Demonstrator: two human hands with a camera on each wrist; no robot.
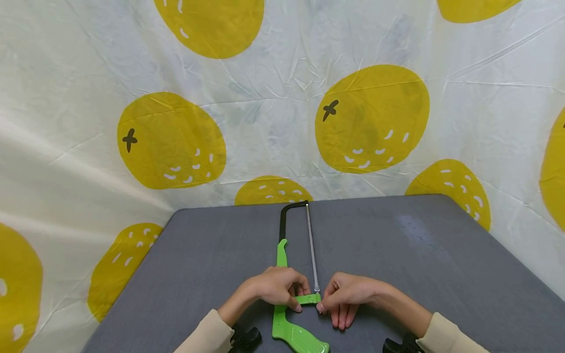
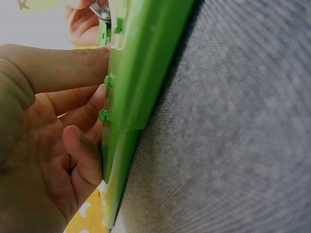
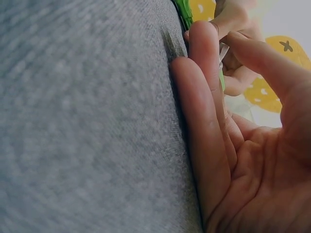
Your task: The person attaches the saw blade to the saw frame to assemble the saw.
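A hacksaw [image 1: 280, 287] with a green handle and black front bow lies flat on the grey table. Its thin blade [image 1: 312, 245] runs along the right side, away from the person. My left hand [image 1: 279, 287] grips the green frame near the short crosspiece, thumb on the near side. At the crosspiece's right end, my right hand [image 1: 346, 294] pinches a small metal wing nut [image 2: 101, 11] between thumb and forefinger. Its other fingers lie against the tabletop in the right wrist view. The fingers partly hide the wing nut.
The grey table [image 1: 212, 245] reaches back to a white sheet [image 1: 273, 132] printed with yellow fruit, which also hangs along both sides. Dark wrist straps show below both sleeves. The bow's far end lies near the table's back edge.
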